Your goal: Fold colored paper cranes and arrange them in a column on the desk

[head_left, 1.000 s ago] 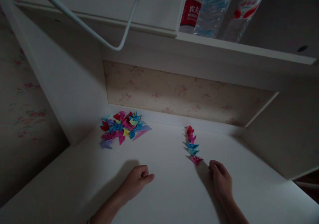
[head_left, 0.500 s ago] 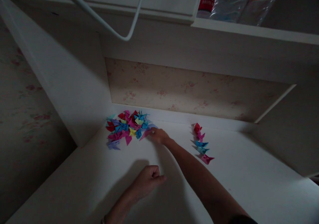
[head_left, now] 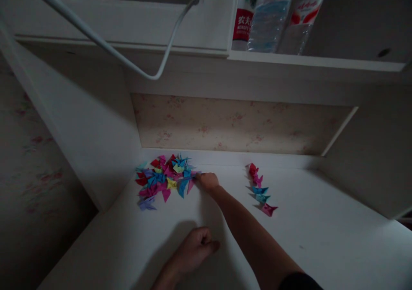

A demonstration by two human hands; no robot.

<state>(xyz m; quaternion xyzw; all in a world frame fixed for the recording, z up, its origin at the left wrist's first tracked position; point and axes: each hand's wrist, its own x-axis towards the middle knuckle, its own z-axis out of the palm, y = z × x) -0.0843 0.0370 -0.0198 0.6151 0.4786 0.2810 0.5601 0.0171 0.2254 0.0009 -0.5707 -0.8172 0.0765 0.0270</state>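
A heap of folded paper cranes (head_left: pixel 161 180) in pink, red, blue, yellow and purple lies at the back left of the white desk (head_left: pixel 309 255). At the heap's right edge, my right hand (head_left: pixel 207 181) is closed in a pinch on a blue paper crane (head_left: pixel 183 187), beside a pink one (head_left: pixel 190 186). The fingertips are partly hidden. Nearer to me, my left hand (head_left: pixel 198 243) is curled into a loose fist above the desk, with nothing visible in it. Further right, several cranes (head_left: pixel 261 190) stand in a slanting row, red, pink and blue.
A white cable (head_left: pixel 154 76) hangs in a loop in front of the upper shelf. Plastic bottles (head_left: pixel 268 19) and a red-and-white container (head_left: pixel 243 21) stand on that shelf (head_left: pixel 309 62). Side panels (head_left: pixel 93 122) close in the desk at left and right.
My right hand has shifted slightly at the heap's edge, and a blue crane now shows tilted at its fingers. My left hand stays in a fist. The camera view has tilted upward.
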